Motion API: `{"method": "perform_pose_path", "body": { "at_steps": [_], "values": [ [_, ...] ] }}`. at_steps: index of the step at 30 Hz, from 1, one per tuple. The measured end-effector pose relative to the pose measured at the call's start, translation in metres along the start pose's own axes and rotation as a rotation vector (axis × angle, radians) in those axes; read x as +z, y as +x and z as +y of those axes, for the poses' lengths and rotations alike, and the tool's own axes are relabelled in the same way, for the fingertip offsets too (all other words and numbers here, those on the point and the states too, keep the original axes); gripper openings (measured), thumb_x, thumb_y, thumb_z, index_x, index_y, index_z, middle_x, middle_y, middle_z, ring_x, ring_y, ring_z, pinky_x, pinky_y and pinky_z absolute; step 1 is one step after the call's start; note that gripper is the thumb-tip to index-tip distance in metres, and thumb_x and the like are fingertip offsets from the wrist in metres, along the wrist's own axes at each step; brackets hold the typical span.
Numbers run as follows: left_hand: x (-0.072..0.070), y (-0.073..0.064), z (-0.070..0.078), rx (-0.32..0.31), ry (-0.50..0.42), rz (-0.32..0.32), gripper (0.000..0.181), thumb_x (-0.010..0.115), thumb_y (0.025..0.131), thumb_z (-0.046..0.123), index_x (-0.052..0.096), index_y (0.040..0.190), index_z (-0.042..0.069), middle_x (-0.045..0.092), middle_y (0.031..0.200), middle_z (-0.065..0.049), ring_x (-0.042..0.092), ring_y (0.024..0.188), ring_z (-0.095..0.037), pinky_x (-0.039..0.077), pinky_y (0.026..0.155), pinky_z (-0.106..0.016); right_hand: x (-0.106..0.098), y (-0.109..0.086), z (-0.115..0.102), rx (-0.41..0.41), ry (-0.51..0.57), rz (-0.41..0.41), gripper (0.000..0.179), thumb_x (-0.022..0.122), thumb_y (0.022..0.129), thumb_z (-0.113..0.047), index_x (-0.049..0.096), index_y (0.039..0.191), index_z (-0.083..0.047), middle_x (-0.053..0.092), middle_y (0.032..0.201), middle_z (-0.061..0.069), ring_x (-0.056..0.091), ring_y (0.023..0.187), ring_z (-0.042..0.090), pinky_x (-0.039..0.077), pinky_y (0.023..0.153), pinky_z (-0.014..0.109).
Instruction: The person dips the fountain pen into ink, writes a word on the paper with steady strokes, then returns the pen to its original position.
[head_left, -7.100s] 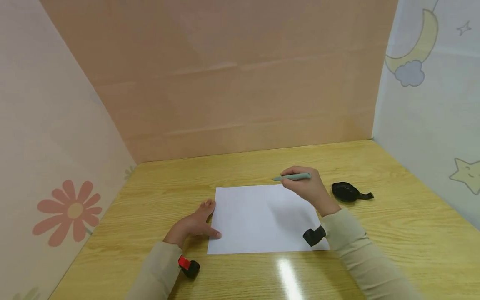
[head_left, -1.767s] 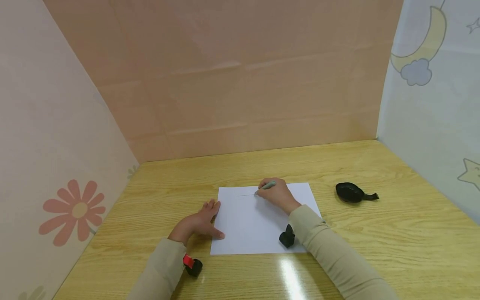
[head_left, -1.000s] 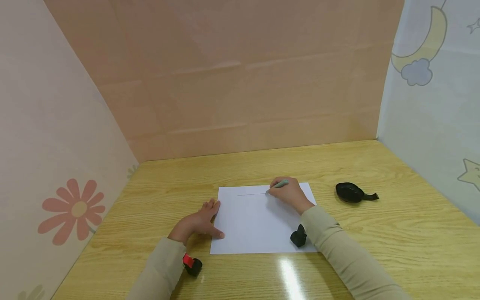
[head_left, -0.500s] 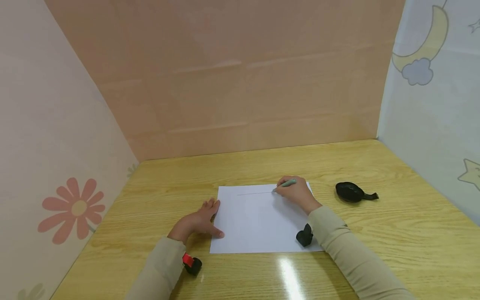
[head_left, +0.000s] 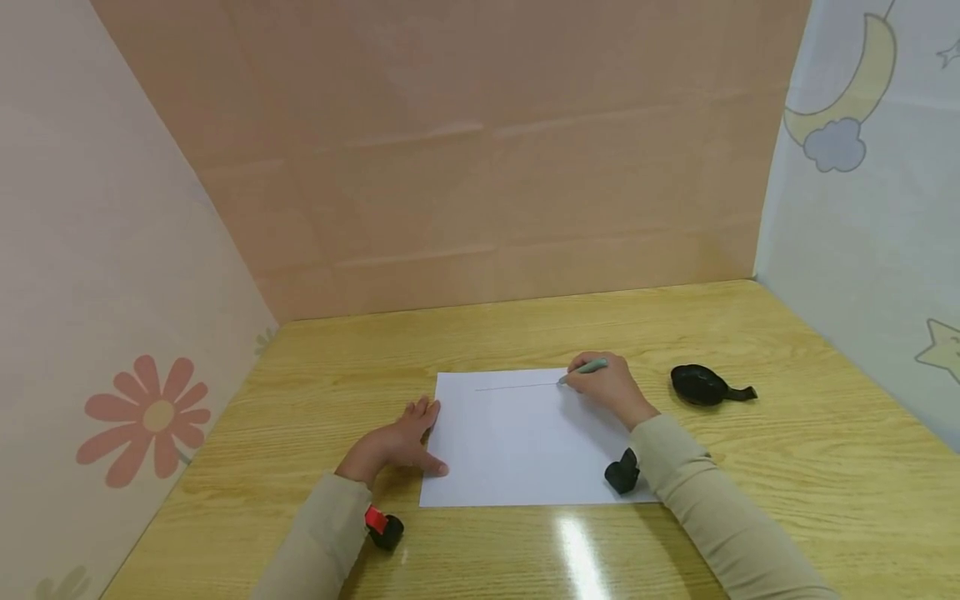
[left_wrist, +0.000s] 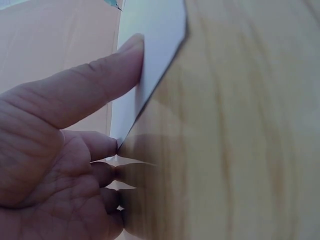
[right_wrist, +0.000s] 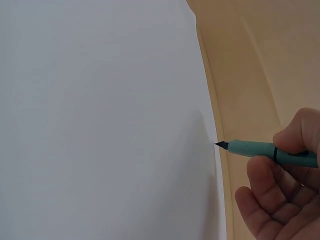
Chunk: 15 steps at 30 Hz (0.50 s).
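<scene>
A white sheet of paper [head_left: 502, 450] lies flat on the wooden table, with one thin, nearly straight line [head_left: 517, 387] drawn near its far edge. My right hand [head_left: 611, 387] pinches a green fountain pen [head_left: 595, 366], its nib at the line's right end. In the right wrist view the pen [right_wrist: 252, 148] shows its dark nib, with thumb and fingers around the barrel. My left hand [head_left: 401, 440] rests at the sheet's left edge, fingers spread. The left wrist view shows the thumb [left_wrist: 107, 80] on the paper [left_wrist: 150, 50] and the other fingertips touching the table.
A small black pan-shaped dish with a short handle [head_left: 701, 385] sits on the table [head_left: 787, 467] to the right of the paper. A pinkish-brown backdrop [head_left: 480, 167] rises behind, with patterned panels at both sides. Each wrist carries a small black camera.
My right hand came down onto the paper with the pen, then moved steadily right, and the drawn line grew longer behind the nib. The left hand stayed at the left edge.
</scene>
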<state>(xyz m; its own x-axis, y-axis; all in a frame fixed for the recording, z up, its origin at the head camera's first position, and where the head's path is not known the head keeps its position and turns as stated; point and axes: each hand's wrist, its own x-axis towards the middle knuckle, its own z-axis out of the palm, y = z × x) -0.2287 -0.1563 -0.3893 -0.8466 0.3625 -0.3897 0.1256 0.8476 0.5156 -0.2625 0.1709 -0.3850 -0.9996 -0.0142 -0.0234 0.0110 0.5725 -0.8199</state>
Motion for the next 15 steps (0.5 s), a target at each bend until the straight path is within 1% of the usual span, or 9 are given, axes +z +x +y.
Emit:
{"method": "perform_pose_path", "body": {
  "at_steps": [5, 8, 10, 15],
  "values": [
    [0.0, 0.0, 0.001, -0.007, 0.002, 0.006, 0.103, 0.079, 0.073, 0.029, 0.013, 0.148, 0.003, 0.0, 0.155, -0.018, -0.004, 0.141, -0.038, 0.007, 0.11, -0.056, -0.005, -0.002, 0.003, 0.016, 0.029, 0.005, 0.018, 0.063, 0.08, -0.018, 0.066, 0.094, -0.007, 0.063, 0.079, 0.003, 0.053, 0.071, 0.017, 0.042, 0.063, 0.028],
    [0.001, 0.0, 0.001, -0.006, -0.002, 0.007, 0.104, 0.079, 0.072, 0.029, 0.013, 0.148, 0.004, 0.0, 0.155, -0.018, -0.004, 0.141, -0.037, 0.007, 0.11, -0.056, -0.008, -0.003, 0.005, 0.023, 0.019, 0.013, 0.018, 0.063, 0.081, -0.019, 0.066, 0.094, -0.007, 0.063, 0.08, 0.003, 0.053, 0.071, 0.017, 0.042, 0.063, 0.028],
    [0.001, 0.0, 0.0, -0.004, -0.005, 0.006, 0.104, 0.079, 0.072, 0.029, 0.013, 0.148, 0.004, -0.001, 0.155, -0.018, -0.004, 0.141, -0.037, 0.007, 0.11, -0.056, -0.01, -0.004, 0.005, 0.042, 0.029, 0.014, 0.019, 0.063, 0.081, -0.019, 0.066, 0.095, -0.007, 0.062, 0.081, 0.003, 0.053, 0.072, 0.017, 0.042, 0.064, 0.028],
    [0.001, 0.0, 0.001, -0.001, -0.003, 0.009, 0.104, 0.079, 0.072, 0.029, 0.013, 0.148, 0.003, 0.0, 0.155, -0.018, -0.003, 0.141, -0.037, 0.007, 0.111, -0.056, -0.015, -0.002, 0.008, 0.071, -0.005, 0.024, 0.02, 0.063, 0.08, -0.02, 0.066, 0.096, -0.008, 0.063, 0.083, 0.003, 0.055, 0.075, 0.017, 0.042, 0.064, 0.027]
  ]
}}
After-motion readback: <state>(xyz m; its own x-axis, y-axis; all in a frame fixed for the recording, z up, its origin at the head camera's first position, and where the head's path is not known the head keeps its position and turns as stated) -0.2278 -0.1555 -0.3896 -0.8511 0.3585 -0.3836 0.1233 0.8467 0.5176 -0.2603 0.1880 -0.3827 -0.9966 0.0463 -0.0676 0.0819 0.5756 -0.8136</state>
